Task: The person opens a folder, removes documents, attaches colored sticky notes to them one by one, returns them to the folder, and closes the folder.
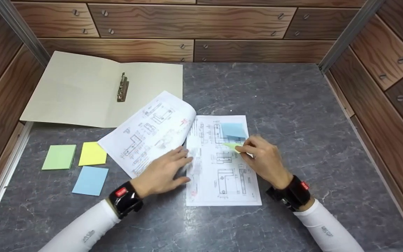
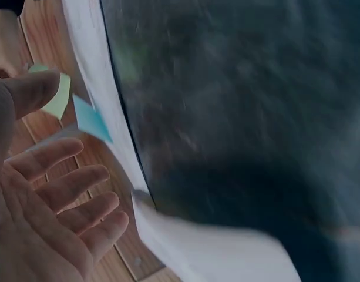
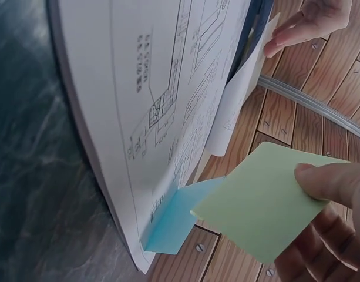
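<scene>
We count two hands (image 1: 161, 172), two straps (image 1: 126, 199) and two sleeves (image 1: 82, 225). There are three pads: one green pad (image 1: 58, 157), one yellow pad (image 1: 93, 154) and one blue pad (image 1: 90, 181). Outside the pads we see two notes: one blue note (image 1: 233, 130), one green note (image 3: 262, 202). We find also two pages (image 1: 224, 162), one folder (image 1: 73, 87), one clip (image 1: 122, 88).

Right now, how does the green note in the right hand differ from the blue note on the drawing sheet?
Colour: the green note is pale green; the blue note is light blue.
Support: the right hand pinches the green note, while the blue note sits on the drawing sheet, angling up from it, with no hand on it.
Shared: both are thin notes with no writing visible.
</scene>
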